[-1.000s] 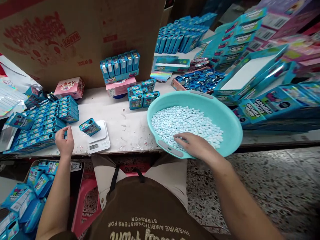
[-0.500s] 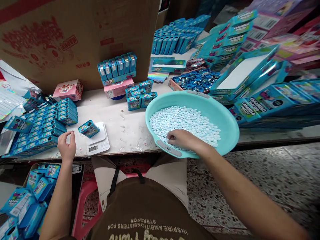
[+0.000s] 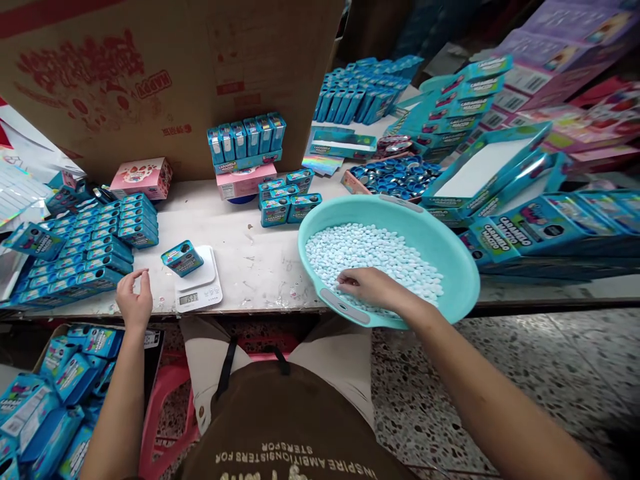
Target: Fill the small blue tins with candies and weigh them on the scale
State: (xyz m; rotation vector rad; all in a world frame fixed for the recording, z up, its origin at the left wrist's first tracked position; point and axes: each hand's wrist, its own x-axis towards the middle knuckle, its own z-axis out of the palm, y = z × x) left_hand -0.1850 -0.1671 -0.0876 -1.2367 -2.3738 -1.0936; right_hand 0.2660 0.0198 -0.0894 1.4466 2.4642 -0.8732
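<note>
My right hand (image 3: 373,288) is inside a turquoise basin (image 3: 457,267), low over a heap of small pale-blue candies (image 3: 365,243). Its fingers are curled together at the candies, and what they hold is hidden. On the left, my left hand (image 3: 135,300) hovers at the table edge with thumb and fingers apart and nothing between them. Beside it is a white digital scale (image 3: 206,293) with a lit display. A blue candy tin (image 3: 183,259) stands on the scale's platform. Rows of similar blue tins (image 3: 100,243) lie just beyond my left hand.
A box of loose blue tins (image 3: 75,373) sits below the table at left. Behind the basin is a tray of blue lids (image 3: 395,175). Blue display boxes (image 3: 530,223) crowd the right side. A large cardboard box (image 3: 190,80) walls off the back.
The view has shifted slightly, so most of the tabletop appears a little lower and farther right. Both hands stay nearly in place, and the tin remains on the scale.
</note>
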